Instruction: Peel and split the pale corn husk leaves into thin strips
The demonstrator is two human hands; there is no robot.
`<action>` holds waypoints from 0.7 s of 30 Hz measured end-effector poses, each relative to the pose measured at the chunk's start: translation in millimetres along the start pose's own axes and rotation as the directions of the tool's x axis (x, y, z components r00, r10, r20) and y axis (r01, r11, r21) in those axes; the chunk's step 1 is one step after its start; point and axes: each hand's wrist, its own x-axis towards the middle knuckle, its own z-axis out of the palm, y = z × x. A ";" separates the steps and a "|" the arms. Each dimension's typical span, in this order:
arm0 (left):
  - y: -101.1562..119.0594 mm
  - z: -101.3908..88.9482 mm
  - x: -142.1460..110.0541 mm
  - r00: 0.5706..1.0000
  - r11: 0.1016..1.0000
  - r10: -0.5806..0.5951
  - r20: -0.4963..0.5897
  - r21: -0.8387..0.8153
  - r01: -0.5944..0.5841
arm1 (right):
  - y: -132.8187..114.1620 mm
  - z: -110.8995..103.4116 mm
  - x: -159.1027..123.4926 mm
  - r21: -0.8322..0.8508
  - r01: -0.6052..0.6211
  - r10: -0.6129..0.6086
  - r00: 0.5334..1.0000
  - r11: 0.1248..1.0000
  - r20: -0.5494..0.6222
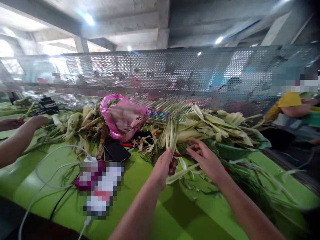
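Upright in my left hand [165,166] is a small bundle of pale green corn husk strips [171,131], gripped near its lower end. My right hand [203,155] is off to the right with fingers apart, reaching toward the husks and holding nothing I can see. Beyond it lies a large heap of pale corn husks [217,123], partly resting in a green basin [246,150]. Loose husk strips [183,173] hang or lie on the table just between and below my hands.
On the green table [140,206] are a pink plastic bag [120,120], a black phone [117,151], a power bank-like purple item [91,175] with white cables, and dried husks [86,130]. Another person's arms [20,136] reach in at left. A perforated metal screen [155,73] stands behind.
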 end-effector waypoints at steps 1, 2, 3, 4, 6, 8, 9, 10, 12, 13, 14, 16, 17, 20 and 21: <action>0.9 0.1 -0.5 1.000 1.000 -0.017 0.016 0.004 0.017 | -6.6 2.8 -7.3 0.073 -0.035 0.028 0.995 0.997 0.094; 1.0 0.1 -0.5 0.999 0.999 -0.032 0.027 0.024 0.031 | -12.8 5.4 -14.2 0.131 -0.074 0.050 0.982 0.989 0.179; 0.2 -0.1 -0.1 0.999 0.998 -0.034 0.035 0.062 0.032 | -18.1 7.3 -20.1 0.170 -0.084 0.043 0.973 0.982 0.228; -1.6 -0.4 0.5 0.999 0.993 -0.020 0.044 0.117 0.015 | -22.2 8.7 -24.7 0.184 -0.070 0.022 0.968 0.980 0.251; -7.9 -1.3 2.2 0.996 0.969 0.026 0.080 0.244 -0.045 | -26.2 9.8 -30.2 0.164 -0.032 -0.013 0.963 0.986 0.267; -15.1 -2.5 3.8 0.989 0.936 0.045 0.139 0.339 -0.090 | -26.2 10.3 -32.1 0.117 0.006 -0.035 0.968 0.993 0.247; -17.9 -3.2 4.6 0.985 0.929 0.040 0.168 0.357 -0.099 | -25.4 11.1 -32.3 0.097 0.030 -0.052 0.973 0.995 0.225; -19.6 -3.8 5.3 0.980 0.930 0.033 0.196 0.353 -0.101 | -24.6 12.4 -32.3 0.077 0.062 -0.077 0.976 0.995 0.205; -19.8 -5.4 6.9 0.974 0.954 0.042 0.223 0.280 -0.105 | -23.5 17.3 -31.5 0.046 0.133 -0.139 0.973 0.990 0.183; -18.7 -6.5 7.7 0.974 0.966 0.052 0.221 0.236 -0.105 | -23.0 20.9 -30.8 0.040 0.162 -0.166 0.969 0.986 0.180; -17.3 -8.0 8.5 0.977 0.974 0.063 0.206 0.200 -0.105 | -22.4 25.1 -29.8 0.039 0.179 -0.184 0.966 0.983 0.183; -15.0 -11.8 10.3 0.986 0.979 0.069 0.149 0.180 -0.095 | -20.3 34.9 -27.3 0.044 0.183 -0.188 0.963 0.982 0.191; -14.6 -14.0 11.2 0.993 0.977 0.064 0.101 0.197 -0.083 | -18.6 39.8 -25.9 0.051 0.173 -0.180 0.964 0.984 0.196; -14.6 -19.2 13.7 0.999 0.965 0.040 -0.019 0.260 -0.033 | -13.2 49.6 -22.7 0.106 0.118 -0.139 0.964 0.987 0.227; -14.1 -20.1 14.3 0.998 0.967 0.035 -0.044 0.255 -0.023 | -11.9 50.2 -22.2 0.144 0.096 -0.127 0.966 0.985 0.225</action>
